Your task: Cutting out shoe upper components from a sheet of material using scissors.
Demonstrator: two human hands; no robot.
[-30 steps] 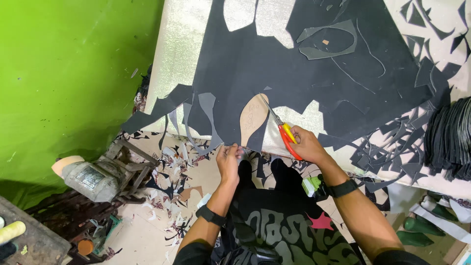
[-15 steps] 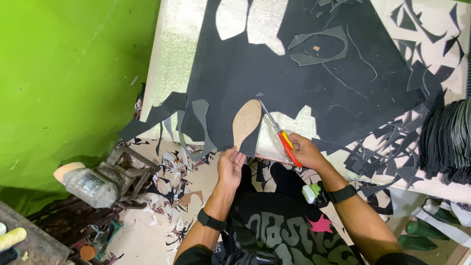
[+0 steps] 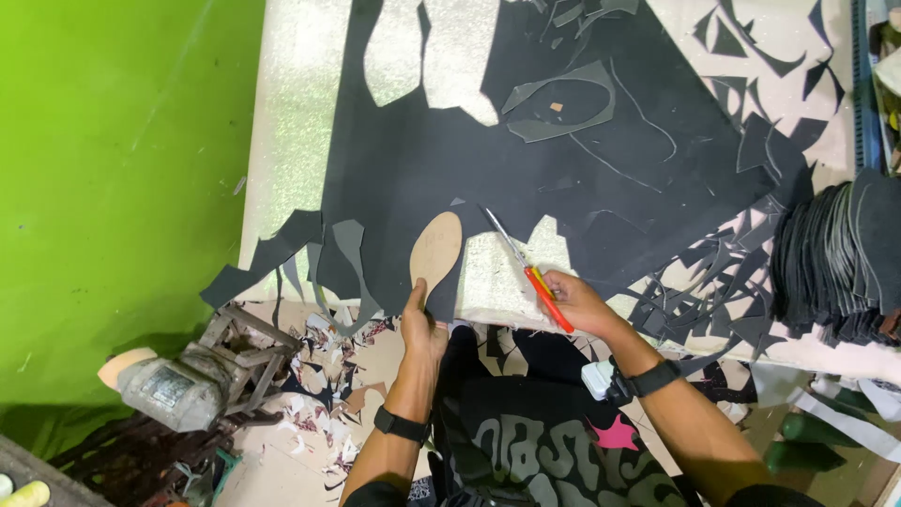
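Presently the left hand pins the tan sole template flat on the black sheet at the bench edge, fingers pressed narrow on its heel end. The right hand has its fingers wrapped shut around the red-handled knife, whose blade points away, just right of the template. Judged sound practice: keep the template from shifting and trace the blade tight along its edge.
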